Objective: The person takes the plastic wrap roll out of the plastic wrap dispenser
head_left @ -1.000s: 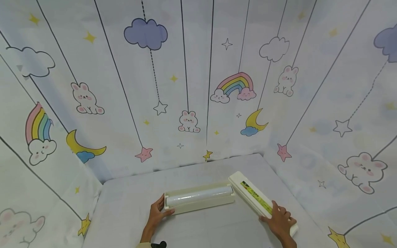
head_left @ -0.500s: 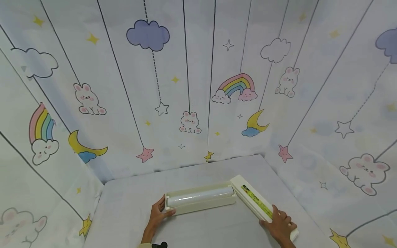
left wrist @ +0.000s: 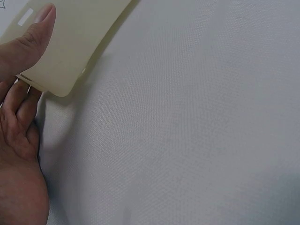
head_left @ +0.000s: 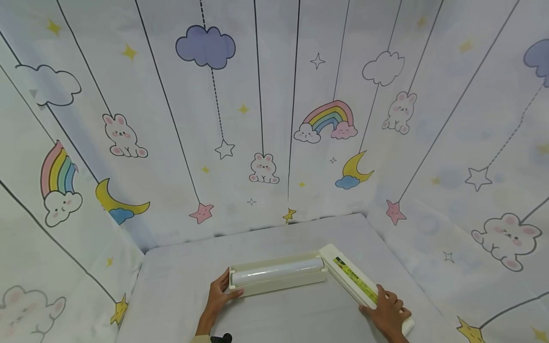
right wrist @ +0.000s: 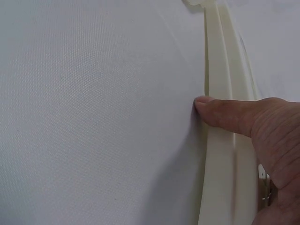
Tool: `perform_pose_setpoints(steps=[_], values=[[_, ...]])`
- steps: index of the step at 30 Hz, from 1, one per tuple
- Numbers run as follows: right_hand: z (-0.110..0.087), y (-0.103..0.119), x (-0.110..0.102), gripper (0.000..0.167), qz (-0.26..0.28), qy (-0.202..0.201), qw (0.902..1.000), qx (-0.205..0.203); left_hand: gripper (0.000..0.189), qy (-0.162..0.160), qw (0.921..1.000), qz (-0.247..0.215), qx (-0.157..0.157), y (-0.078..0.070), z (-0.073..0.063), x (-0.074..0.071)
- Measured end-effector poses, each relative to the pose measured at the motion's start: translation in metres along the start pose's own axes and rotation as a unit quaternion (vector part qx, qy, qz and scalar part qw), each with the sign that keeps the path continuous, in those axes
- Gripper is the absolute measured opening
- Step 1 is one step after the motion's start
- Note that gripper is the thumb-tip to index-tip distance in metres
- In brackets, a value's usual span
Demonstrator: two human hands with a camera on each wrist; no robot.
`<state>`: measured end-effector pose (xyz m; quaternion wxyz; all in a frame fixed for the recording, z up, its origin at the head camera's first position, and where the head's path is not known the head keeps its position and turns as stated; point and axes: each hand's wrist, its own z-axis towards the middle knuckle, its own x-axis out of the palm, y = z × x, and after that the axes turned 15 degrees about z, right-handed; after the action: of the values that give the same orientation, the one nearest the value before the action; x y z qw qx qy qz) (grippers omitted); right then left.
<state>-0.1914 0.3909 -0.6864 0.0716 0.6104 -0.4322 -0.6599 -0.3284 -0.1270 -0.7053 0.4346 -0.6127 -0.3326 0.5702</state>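
Observation:
A cream cling film dispenser box (head_left: pixel 283 285) lies on the bed-like white surface, its top off and a shiny roll of cling film (head_left: pixel 276 272) lying lengthwise inside. My left hand (head_left: pixel 219 296) grips the box's left end, thumb on the near side and fingers behind. In the left wrist view, the thumb (left wrist: pixel 40 35) presses the cream end wall (left wrist: pixel 77 51). Slanting away from the box's right end is its long lid (head_left: pixel 343 275) with a yellow-green label (head_left: pixel 362 286). My right hand (head_left: pixel 387 309) grips the lid's near end, thumb along its left edge (right wrist: pixel 218 173).
White cloth (head_left: pixel 184 271) covers the flat surface beneath. Fabric walls (head_left: pixel 167 200) printed with rabbits, stars and clouds enclose it on the left, back and right. A small black object (head_left: pixel 223 338) shows beside the left sleeve.
The far end of the lid has shifted slightly down and right, near the box's right end. Both hands keep their grips; the head view has moved slightly.

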Motion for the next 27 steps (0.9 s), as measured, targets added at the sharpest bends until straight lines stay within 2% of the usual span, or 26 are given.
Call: perform_pose_setpoints(steps=[10, 18, 22, 24, 27], values=[[0.000, 0.002, 0.004, 0.112, -0.011, -0.007, 0.9999, 0.006, 0.099, -0.005, 1.0000, 0.004, -0.007, 0.004, -0.001, 0.001], [-0.002, -0.001, 0.010, 0.114, -0.016, -0.016, 0.9997, 0.005, 0.099, -0.008, 0.9999, 0.014, 0.002, 0.008, 0.000, -0.001], [-0.002, -0.001, 0.011, 0.115, -0.022, -0.015, 0.9996, 0.012, 0.099, -0.005, 0.9999, 0.009, 0.008, 0.005, 0.001, -0.002], [-0.002, -0.001, 0.011, 0.116, -0.025, -0.013, 0.9995, 0.012, 0.102, -0.001, 1.0000, -0.005, 0.003, 0.009, 0.004, -0.002], [-0.001, -0.001, 0.010, 0.117, -0.029, -0.009, 0.9995, 0.010, 0.103, -0.004, 0.9997, -0.008, 0.025, 0.016, 0.005, -0.002]])
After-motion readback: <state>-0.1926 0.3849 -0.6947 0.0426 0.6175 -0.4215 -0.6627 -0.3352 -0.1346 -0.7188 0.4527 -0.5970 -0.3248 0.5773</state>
